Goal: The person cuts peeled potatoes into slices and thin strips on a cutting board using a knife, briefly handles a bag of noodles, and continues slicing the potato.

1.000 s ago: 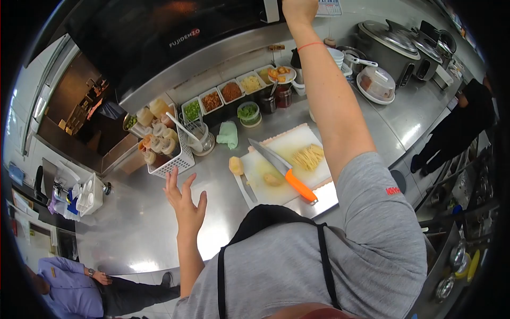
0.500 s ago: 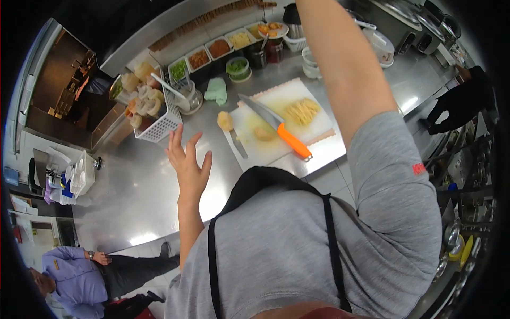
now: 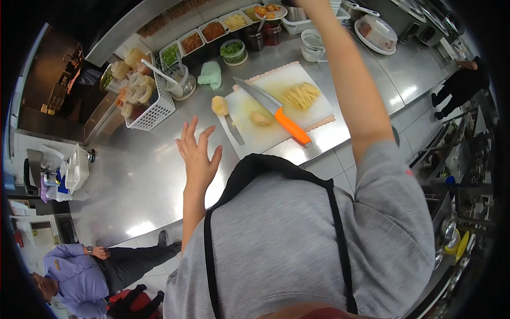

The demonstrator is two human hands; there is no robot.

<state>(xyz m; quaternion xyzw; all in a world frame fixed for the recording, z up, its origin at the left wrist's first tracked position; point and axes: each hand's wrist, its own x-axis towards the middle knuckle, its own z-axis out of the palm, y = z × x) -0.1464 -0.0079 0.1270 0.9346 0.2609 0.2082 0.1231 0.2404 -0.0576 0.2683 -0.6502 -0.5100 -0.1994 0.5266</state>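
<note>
My left hand (image 3: 197, 151) hovers over the steel counter with its fingers spread and nothing in it. My right arm reaches up past the top edge of the view, so my right hand is out of sight. An orange-handled knife (image 3: 291, 126) lies across the white cutting board (image 3: 271, 143). Pale yellow strips (image 3: 301, 96) are heaped on the board's right part, and a peeled piece (image 3: 260, 118) lies left of the knife. Another peeled piece (image 3: 219, 106) rests by the board's left edge, near a smaller blade (image 3: 234, 131).
A white basket of bottles (image 3: 154, 110) stands at the left, beside a glass jar (image 3: 183, 86) and a green cloth (image 3: 210, 75). Trays of chopped food (image 3: 213, 31) line the back. People stand at lower left (image 3: 79, 276) and far right (image 3: 463, 82).
The view has shifted, and the board and trays appear higher in it. My right hand, partly visible at the top a second ago, has gone out of view. My left hand stays spread.
</note>
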